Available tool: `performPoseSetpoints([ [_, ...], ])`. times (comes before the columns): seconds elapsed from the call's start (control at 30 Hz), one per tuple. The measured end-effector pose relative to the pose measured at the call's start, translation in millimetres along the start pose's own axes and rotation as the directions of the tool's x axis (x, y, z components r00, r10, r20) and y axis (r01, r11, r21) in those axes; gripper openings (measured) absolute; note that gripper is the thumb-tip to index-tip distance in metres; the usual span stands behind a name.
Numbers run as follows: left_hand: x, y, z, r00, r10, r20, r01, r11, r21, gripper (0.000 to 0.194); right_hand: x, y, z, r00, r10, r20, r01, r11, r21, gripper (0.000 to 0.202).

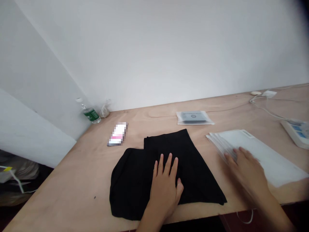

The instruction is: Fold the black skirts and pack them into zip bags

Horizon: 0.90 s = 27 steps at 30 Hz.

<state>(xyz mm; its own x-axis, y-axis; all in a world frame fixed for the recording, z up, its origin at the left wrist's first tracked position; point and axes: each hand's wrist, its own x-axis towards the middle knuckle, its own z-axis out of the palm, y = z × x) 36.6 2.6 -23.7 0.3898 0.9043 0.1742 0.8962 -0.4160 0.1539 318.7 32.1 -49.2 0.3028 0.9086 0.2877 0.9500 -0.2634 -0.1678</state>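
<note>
A folded black cloth garment (130,180) lies on the wooden table near its front edge. My left hand (166,183) rests flat on it, fingers spread. To the right is a stack of translucent white plastic bags (260,151), fanned along the left side. My right hand (248,167) touches the left part of the stack, its thumb and fingers a little apart; it is slightly blurred, and no bag is lifted in it.
A phone (117,133) with a blurred-out screen lies behind the garment on the left. A water bottle (90,112) leans by the wall beside a small clear bag (104,111). A packaged dark item (194,117) lies at the back. Cables (260,104) and a power strip (295,132) are at right.
</note>
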Motion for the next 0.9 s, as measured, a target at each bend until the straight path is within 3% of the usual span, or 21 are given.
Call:
performPoseSetpoints([
  [0.2,0.8,-1.2,1.6,1.0,0.001,-0.024,-0.002,1.0,-0.016,0.062,1.6,2.5,2.4,1.0,-0.002,0.024,0.003,0.999,-0.039,0.057],
  [0.27,0.6,-0.8,-0.7,0.999,0.012,-0.052,-0.014,0.999,-0.036,0.062,-0.8,-6.9,-4.7,0.998,-0.013,-0.054,0.012,1.0,-0.02,0.055],
  [0.33,-0.1,1.1,-7.0,0.99,0.026,-0.136,-0.036,0.997,-0.065,0.058,-6.5,-26.5,-17.5,0.981,-0.096,-0.168,0.1,0.995,0.015,0.052],
  [0.4,-1.2,3.9,-16.6,0.956,0.038,-0.292,-0.067,0.994,-0.091,0.051,-14.9,-54.5,-32.4,0.929,-0.285,-0.236,0.302,0.953,0.038,0.048],
  [0.47,-2.5,5.9,-26.8,0.89,0.04,-0.454,-0.089,0.992,-0.086,0.042,-23.6,-85.2,-44.1,0.829,-0.52,-0.206,0.542,0.837,0.07,0.045],
  [0.53,-3.8,5.0,-34.0,0.848,0.026,-0.53,-0.063,0.997,-0.053,0.035,-30.6,-111.6,-48.9,0.719,-0.674,-0.168,0.694,0.706,0.137,0.044],
  [0.6,-5.1,0.2,-35.8,0.86,-0.019,-0.51,0.012,1.0,-0.016,0.031,-35.1,-129.4,-47.6,0.647,-0.748,-0.145,0.758,0.613,0.222,0.044],
  [0.67,-6.3,-7.7,-32.6,0.9,-0.072,-0.43,0.082,0.997,0.004,0.03,-38.0,-138.1,-44.0,0.619,-0.773,-0.14,0.771,0.564,0.294,0.045],
  [0.73,-7.0,-16.3,-26.2,0.928,-0.118,-0.353,0.122,0.993,-0.012,0.033,-40.4,-139.6,-42.1,0.641,-0.744,-0.187,0.75,0.556,0.359,0.047],
  [0.77,-7.1,-20.0,-22.5,0.933,-0.139,-0.332,0.135,0.99,-0.037,0.036,-41.5,-138.5,-42.1,0.689,-0.685,-0.237,0.711,0.577,0.402,0.045],
  [0.83,-6.9,-25.4,-15.8,0.924,-0.18,-0.336,0.149,0.982,-0.117,0.042,-42.4,-134.3,-42.8,0.828,-0.462,-0.317,0.56,0.651,0.512,0.039],
  [0.9,-6.5,-27.9,-10.8,0.897,-0.222,-0.382,0.149,0.966,-0.21,0.045,-40.0,-129.8,-41.3,0.94,-0.236,-0.247,0.339,0.728,0.595,0.033],
])
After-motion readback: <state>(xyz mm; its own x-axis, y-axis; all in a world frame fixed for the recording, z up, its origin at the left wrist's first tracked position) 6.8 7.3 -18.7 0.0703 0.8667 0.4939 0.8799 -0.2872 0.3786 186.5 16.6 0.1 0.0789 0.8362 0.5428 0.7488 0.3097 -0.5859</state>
